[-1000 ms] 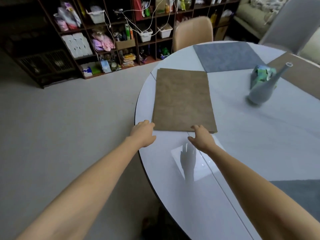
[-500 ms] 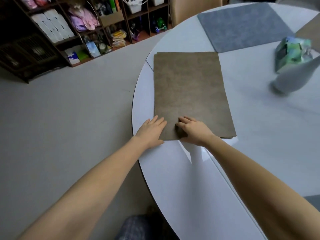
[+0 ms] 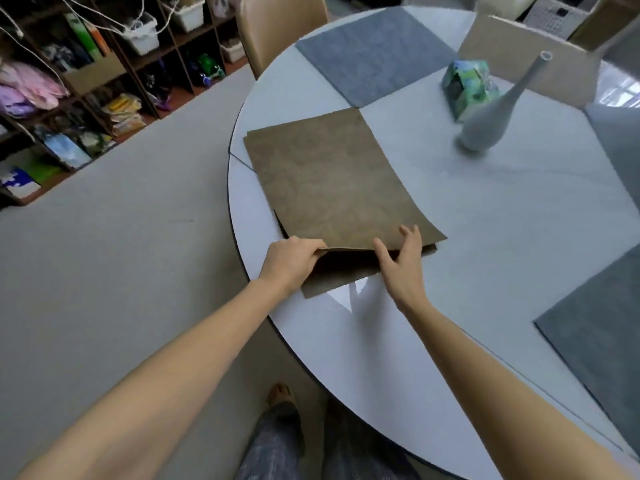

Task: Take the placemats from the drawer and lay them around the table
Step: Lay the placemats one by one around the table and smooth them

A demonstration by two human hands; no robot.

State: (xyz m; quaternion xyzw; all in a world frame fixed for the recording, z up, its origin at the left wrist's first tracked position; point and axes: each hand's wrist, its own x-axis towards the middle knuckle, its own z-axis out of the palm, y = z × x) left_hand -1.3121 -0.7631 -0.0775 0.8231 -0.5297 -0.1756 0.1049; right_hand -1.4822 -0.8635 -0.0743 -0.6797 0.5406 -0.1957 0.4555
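A stack of brown placemats (image 3: 329, 181) lies near the left edge of the round white table (image 3: 467, 237). My left hand (image 3: 292, 259) grips the near edge of the top brown placemat and lifts it off the brown placemat below (image 3: 332, 277). My right hand (image 3: 403, 259) pinches the same lifted edge, thumb underneath and fingers on top. A grey placemat (image 3: 375, 53) lies at the far side, a beige placemat (image 3: 530, 53) at the far right, and two more grey placemats (image 3: 595, 344) (image 3: 620, 147) on the right.
A grey bottle vase (image 3: 491, 116) and a green patterned box (image 3: 469, 83) stand near the table's middle. A tan chair (image 3: 277, 26) is pushed in at the far side. Cluttered dark shelves (image 3: 86, 81) line the left wall. My legs (image 3: 273, 441) show below the table edge.
Both hands moved from resting flat at the stack's near edge to gripping the top brown placemat, whose near edge is now raised off the one beneath. The camera shifted closer.
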